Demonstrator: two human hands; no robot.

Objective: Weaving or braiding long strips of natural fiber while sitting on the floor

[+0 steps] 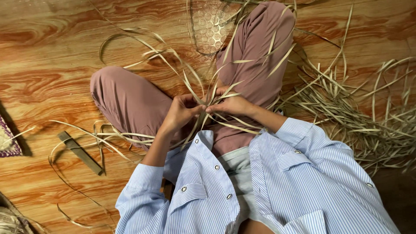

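At the centre of the view, above the lap, thin pale straw strips [203, 102] are pinched between the closed fingers of the left hand [182, 110] and the right hand [232, 105], fingertips nearly touching. More loose strips [364, 117] are heaped on the wooden floor [52, 52] toward three o'clock, and a flat stick [81, 152] is seen toward eight o'clock.

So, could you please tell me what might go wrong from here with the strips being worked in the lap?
1. The left hand and right hand pinch thin pale dried leaf strips at one small crossing; a slip could loosen it.
2. Long free ends trail over the mauve trouser legs and may tangle.
3. The loose pile of strips lies close by and could snag.
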